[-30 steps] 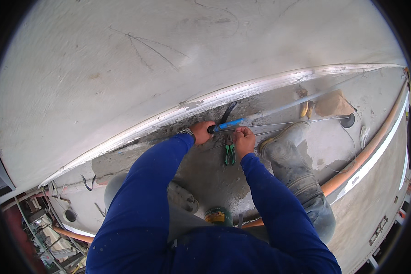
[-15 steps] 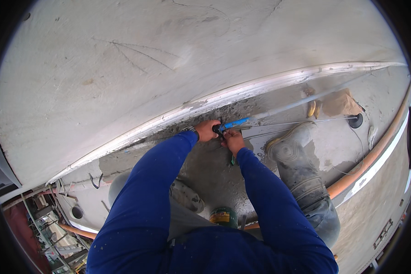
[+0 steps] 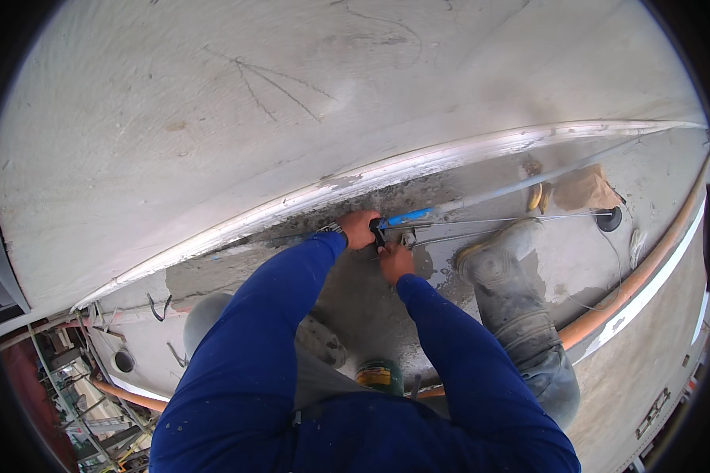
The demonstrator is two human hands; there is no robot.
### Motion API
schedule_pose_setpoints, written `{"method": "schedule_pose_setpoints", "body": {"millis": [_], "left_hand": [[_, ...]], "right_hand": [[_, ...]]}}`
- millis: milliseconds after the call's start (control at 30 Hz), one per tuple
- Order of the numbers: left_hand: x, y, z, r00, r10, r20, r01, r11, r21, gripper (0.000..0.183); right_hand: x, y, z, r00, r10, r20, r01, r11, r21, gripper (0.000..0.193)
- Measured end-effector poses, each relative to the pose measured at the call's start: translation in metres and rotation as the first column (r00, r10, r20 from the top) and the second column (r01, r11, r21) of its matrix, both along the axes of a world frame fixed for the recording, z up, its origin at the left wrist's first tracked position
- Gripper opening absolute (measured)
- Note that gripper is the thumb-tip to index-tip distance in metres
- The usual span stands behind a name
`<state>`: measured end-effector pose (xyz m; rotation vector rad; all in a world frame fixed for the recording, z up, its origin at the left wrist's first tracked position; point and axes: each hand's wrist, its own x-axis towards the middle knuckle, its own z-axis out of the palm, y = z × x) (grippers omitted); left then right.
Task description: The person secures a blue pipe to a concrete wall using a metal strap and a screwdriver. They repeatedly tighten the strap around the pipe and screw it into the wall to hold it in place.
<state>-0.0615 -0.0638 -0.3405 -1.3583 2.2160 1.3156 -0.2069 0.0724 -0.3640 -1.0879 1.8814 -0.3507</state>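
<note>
My left hand (image 3: 359, 229), with a watch at the wrist, is closed at the black end piece (image 3: 377, 230) of a long pipe. Next to that end the pipe is bright blue (image 3: 410, 215); farther right it runs on as a pale grey length (image 3: 497, 188). Just below, my right hand (image 3: 395, 262) pinches the lower part of the black piece. The exact shape of the piece is partly hidden by my fingers. Two thin metal rods (image 3: 481, 224) lie right of my hands, beside a small metal piece (image 3: 407, 238).
A white ledge strip (image 3: 355, 175) runs along the concrete wall (image 3: 173, 150). Brown paper (image 3: 585, 189), bananas (image 3: 538, 195) and a black round cap (image 3: 609, 219) lie right. A green tin (image 3: 380, 377) stands between my legs. An orange pipe (image 3: 631, 284) borders the ledge; scaffolding (image 3: 71, 394) shows lower left.
My right hand has shifted slightly down and left, its fingers now on the lower part of the black piece. A green item seen below that hand before is out of sight. The view has shifted slightly.
</note>
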Motion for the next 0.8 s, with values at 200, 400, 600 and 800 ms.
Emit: {"method": "schedule_pose_setpoints", "body": {"millis": [200, 400, 600, 800], "left_hand": [[-0.006, 0.007, 0.008, 0.995, -0.009, 0.099, 0.015, 0.998, -0.06, 0.037], [-0.007, 0.004, 0.003, 0.995, 0.003, 0.102, 0.009, 0.993, -0.121, 0.031], [-0.011, 0.008, -0.002, 0.996, 0.041, 0.082, -0.027, 0.986, -0.165, 0.026], [-0.015, 0.002, -0.002, 0.991, 0.067, 0.115, -0.049, 0.986, -0.156, 0.025]], "right_hand": [[-0.017, 0.018, 0.047, 0.983, -0.032, 0.181, 0.043, 0.997, -0.059, 0.028], [-0.026, -0.001, 0.077, 0.984, 0.079, 0.157, -0.06, 0.99, -0.125, 0.03], [-0.03, -0.01, 0.066, 0.969, 0.024, 0.247, 0.006, 0.993, -0.121, 0.028], [-0.009, -0.018, 0.075, 0.87, -0.262, 0.417, 0.26, 0.964, 0.063, 0.024]]}}
